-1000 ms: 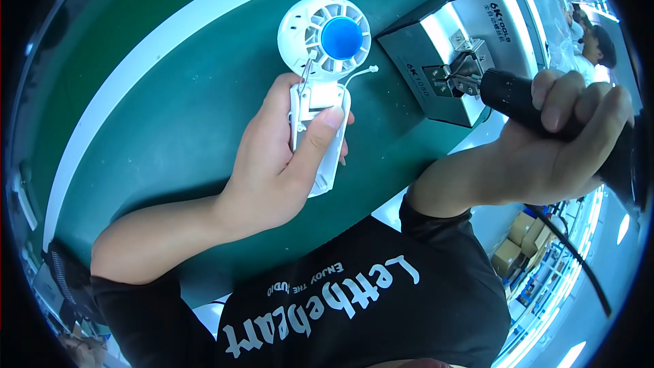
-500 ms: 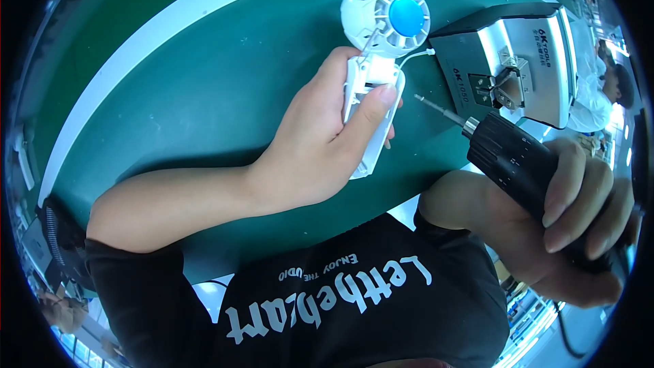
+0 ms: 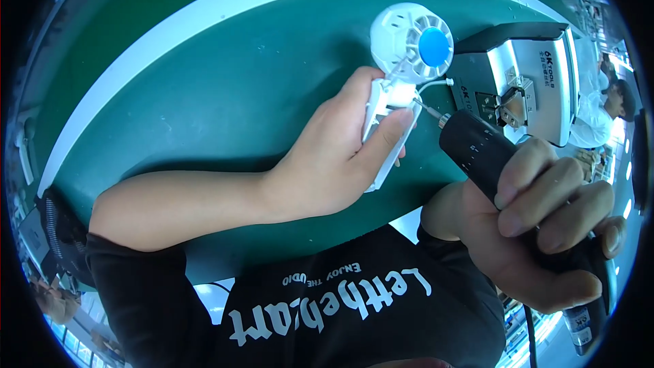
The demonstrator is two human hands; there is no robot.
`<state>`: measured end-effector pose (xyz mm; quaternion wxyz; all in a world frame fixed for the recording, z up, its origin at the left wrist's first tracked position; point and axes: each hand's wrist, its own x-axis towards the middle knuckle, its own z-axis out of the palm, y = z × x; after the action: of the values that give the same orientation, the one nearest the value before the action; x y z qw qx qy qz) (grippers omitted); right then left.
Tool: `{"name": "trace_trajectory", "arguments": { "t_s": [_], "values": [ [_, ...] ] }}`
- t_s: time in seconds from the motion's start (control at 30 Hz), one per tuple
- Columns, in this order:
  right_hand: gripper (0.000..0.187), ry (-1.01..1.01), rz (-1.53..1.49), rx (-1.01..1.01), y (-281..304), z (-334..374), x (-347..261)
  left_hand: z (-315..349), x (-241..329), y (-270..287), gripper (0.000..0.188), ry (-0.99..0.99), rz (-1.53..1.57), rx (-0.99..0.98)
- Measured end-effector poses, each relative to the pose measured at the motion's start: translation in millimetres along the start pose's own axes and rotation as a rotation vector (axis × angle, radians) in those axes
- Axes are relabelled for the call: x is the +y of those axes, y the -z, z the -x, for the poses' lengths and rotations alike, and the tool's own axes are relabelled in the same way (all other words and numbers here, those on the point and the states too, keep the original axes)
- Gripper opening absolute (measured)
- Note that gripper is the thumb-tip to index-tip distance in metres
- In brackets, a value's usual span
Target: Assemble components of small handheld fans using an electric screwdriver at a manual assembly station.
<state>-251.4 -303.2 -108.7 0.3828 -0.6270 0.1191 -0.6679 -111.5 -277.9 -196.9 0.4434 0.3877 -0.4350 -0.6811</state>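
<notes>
My left hand (image 3: 347,140) is closed around the handle of a small white handheld fan (image 3: 402,41), thumb pressed along its front. The fan's round head with a blue centre points away from me, and its handle casing looks opened up. A thin white wire with a small plug (image 3: 439,83) sticks out beside its neck. In my right hand (image 3: 545,218) is a black electric screwdriver (image 3: 477,143), fingers wrapped round its body. The bit reaches the fan's neck just above my left thumb; whether it touches a screw I cannot make out.
A silver and black screw feeder machine (image 3: 518,82) stands on the green table (image 3: 204,95) at the right, close to the screwdriver. The table has a pale curved edge (image 3: 225,10) at the far side. Another person (image 3: 603,112) is beyond the machine. A black cable (image 3: 530,334) hangs at lower right.
The screwdriver has moved left, bringing its bit from apart to the fan's neck. My left hand and the fan have shifted slightly right and nearer to me.
</notes>
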Motion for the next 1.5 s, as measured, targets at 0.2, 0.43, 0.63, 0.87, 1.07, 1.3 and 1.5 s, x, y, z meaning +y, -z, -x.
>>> {"name": "trace_trajectory", "arguments": {
  "t_s": [0.2,0.43,0.63,0.87,1.07,1.3,1.5],
  "values": [
    [0.031,0.111,0.106,-0.027,-2.9,17.1,8.8,4.9,-9.1,-15.1,0.025,-0.126,-0.118,0.076],
    [0.018,0.119,0.056,-0.121,-17.2,24.2,7.8,6.3,-5.6,7.4,0.033,-0.157,-0.164,0.026],
    [0.033,0.235,-0.026,0.146,-9.5,24.0,-16.1,-6.0,33.3,35.0,0.032,-0.255,-0.310,0.108],
    [0.035,0.171,-0.060,0.222,6.3,21.3,2.4,-53.4,78.4,188.7,0.034,-0.295,-1.116,0.645],
    [0.030,0.191,-0.028,0.174,7.1,19.5,9.7,-33.8,73.9,242.3,0.049,0.167,-1.789,1.189],
    [0.032,0.138,-0.027,0.176,10.8,14.5,9.9,-39.3,79.5,193.0,0.041,-0.246,-1.928,1.074],
    [0.040,0.041,-0.252,0.200,10.5,6.1,16.5,-33.1,32.9,97.2,0.027,-0.497,-1.419,0.348]
  ]
}}
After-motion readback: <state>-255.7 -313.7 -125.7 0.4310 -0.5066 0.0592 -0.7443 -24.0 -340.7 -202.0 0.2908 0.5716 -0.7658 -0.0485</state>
